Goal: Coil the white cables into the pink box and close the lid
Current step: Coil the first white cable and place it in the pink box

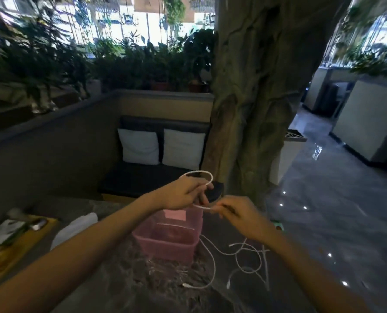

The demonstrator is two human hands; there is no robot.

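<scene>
A pink box (165, 243) stands open on the dark marble table, with its lid (183, 214) tilted up at the far side. Above the box, my left hand (183, 194) pinches a white cable (198, 173) that arches in a loop over its fingers. My right hand (237, 214), just to the right, grips the same cable near its end. More white cables (247, 254) lie loose and tangled on the table to the right of the box, and one of them (211, 272) curls toward the front.
A white pouch (75, 229) lies left of the box. A yellow tray (14, 242) with items sits at the far left. A dark round object (216, 190) lies behind the box. Beyond the table are a bench with two white cushions (160, 146) and a tree trunk (255, 98).
</scene>
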